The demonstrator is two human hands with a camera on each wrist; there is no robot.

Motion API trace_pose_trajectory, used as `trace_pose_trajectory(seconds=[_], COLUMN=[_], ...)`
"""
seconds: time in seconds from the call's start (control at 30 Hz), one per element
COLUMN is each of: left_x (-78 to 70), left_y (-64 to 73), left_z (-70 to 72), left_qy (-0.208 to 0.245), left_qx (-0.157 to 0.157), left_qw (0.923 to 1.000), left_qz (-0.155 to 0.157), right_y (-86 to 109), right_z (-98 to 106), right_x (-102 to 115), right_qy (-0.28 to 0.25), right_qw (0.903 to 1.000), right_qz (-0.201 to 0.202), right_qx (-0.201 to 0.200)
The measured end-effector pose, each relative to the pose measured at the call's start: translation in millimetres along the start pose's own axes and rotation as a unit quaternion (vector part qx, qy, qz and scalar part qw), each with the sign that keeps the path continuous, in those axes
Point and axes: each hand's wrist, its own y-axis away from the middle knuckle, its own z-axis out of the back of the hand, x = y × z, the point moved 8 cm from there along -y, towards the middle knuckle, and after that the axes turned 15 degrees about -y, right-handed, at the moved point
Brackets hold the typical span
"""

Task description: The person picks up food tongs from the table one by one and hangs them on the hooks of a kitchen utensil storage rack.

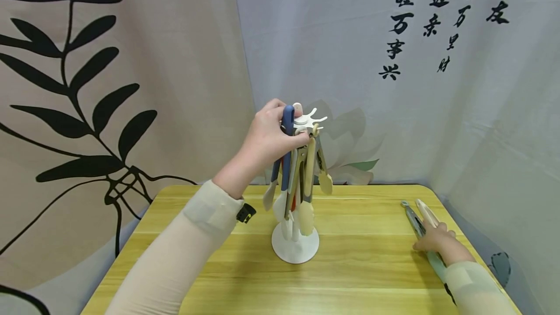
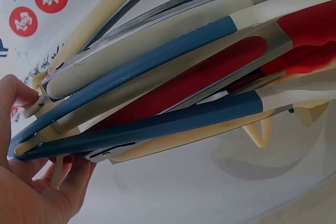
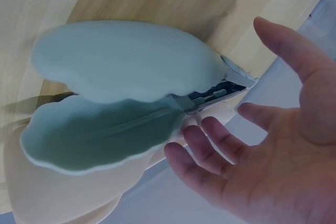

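My left hand (image 1: 273, 130) grips the top end of a pair of blue-handled tongs (image 1: 287, 120) at the head of a white hanging rack (image 1: 311, 120). In the left wrist view the blue tongs (image 2: 157, 64) spread into two arms with white tips, their joined end at the fingers. Over at the right, my right hand (image 1: 442, 243) is over two pairs of tongs lying on the table. Its fingers (image 3: 210, 148) are spread and loosely bent beside pale green tongs with scalloped heads (image 3: 131, 56). Beige tongs (image 3: 73, 182) lie partly beneath the green ones.
Several other tongs and utensils hang from the rack, among them cream ones (image 1: 307, 198) and red ones (image 2: 184, 82). The rack stands on a round white base (image 1: 302, 252) mid-table. Printed cloth (image 1: 328, 28) hangs behind the wooden table (image 1: 363, 247).
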Motion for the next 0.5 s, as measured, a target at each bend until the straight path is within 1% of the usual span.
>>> trace_pose_trajectory(seconds=[0.33,0.5], left_x=[1.7,1.3], left_y=[-2.1,-4.1], left_z=[1.6,1.6], left_qy=[0.016,0.013], left_qx=[0.001,0.004], left_qw=[0.9999,0.9998], left_qz=[-0.005,-0.012], right_y=[-7.7,-8.1], right_z=[-2.8,-4.4], right_x=[-2.8,-2.1], right_qy=[0.03,0.05], right_qw=[0.9995,0.9987], right_qz=[-0.001,-0.004], right_qx=[-0.003,-0.002])
